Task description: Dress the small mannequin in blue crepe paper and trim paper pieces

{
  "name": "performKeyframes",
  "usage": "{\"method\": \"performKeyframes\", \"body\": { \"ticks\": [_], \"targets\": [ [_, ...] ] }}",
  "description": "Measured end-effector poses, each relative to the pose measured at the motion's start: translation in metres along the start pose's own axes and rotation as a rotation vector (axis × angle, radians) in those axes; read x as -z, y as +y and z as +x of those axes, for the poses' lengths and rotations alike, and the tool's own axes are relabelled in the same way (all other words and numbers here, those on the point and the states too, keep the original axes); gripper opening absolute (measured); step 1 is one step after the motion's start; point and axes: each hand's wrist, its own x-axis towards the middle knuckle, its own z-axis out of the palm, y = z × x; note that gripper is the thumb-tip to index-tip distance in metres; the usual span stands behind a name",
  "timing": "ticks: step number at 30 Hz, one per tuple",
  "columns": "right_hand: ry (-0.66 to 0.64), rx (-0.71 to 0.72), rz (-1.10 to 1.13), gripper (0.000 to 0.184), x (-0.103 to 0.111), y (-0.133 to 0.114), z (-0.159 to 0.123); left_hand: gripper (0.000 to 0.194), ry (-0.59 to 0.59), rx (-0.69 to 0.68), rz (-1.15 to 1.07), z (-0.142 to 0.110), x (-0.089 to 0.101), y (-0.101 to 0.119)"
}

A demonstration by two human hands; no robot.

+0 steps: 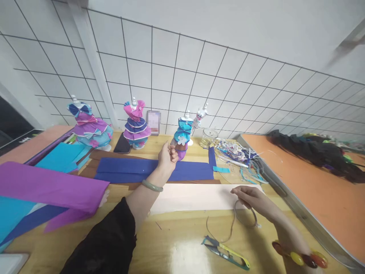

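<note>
Wooden table (159,243); coloured fabric (54,186); dressed mannequins (136,129); snips (226,253)

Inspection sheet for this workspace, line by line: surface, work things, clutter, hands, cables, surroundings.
Surface: wooden table, glare near its front.
Work things: white strip laid flat, blue fabric behind it; dressed forms along the back; open snips in front.
Clutter: tangled scraps beside a clear jar; purple sheet at left.
Hands: left at a teal-and-purple form, contact unclear; right over the white strip's right end, grip unclear.
Cables: nothing seen; only a thin cord near the right hand.
Surroundings: tiled wall behind, orange surface at right.
</note>
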Motion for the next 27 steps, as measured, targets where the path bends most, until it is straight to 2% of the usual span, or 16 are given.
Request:
{"method": "performKeyframes", "body": {
  "ticks": [5,10,14,18,22,27],
  "targets": [
    [0.095,0.008,-0.208,0.041,0.015,0.023,0.025,0.028,0.006,0.005,-0.001,0.001,0.001,0.000],
    [0.357,0.109,-0.534,0.039,0.030,0.042,0.062,0.025,0.022,-0.006,0.014,0.002,0.002,-0.002],
    [0.468,0.125,-0.648,0.032,0.035,0.039,0.098,0.022,0.023,-0.004,-0.002,0.003,0.003,-0.004],
    [0.495,0.149,-0.735,0.029,0.033,0.030,0.126,0.021,-0.006,-0.014,-0.011,0.004,0.005,-0.003],
    [0.496,0.169,-0.773,0.026,0.043,0.030,0.133,0.021,-0.016,-0.025,-0.014,0.006,0.008,-0.001],
    [0.548,0.112,-0.795,0.028,0.071,0.045,0.118,0.020,-0.031,-0.032,-0.016,0.008,0.008,-0.001]
  ]
}}
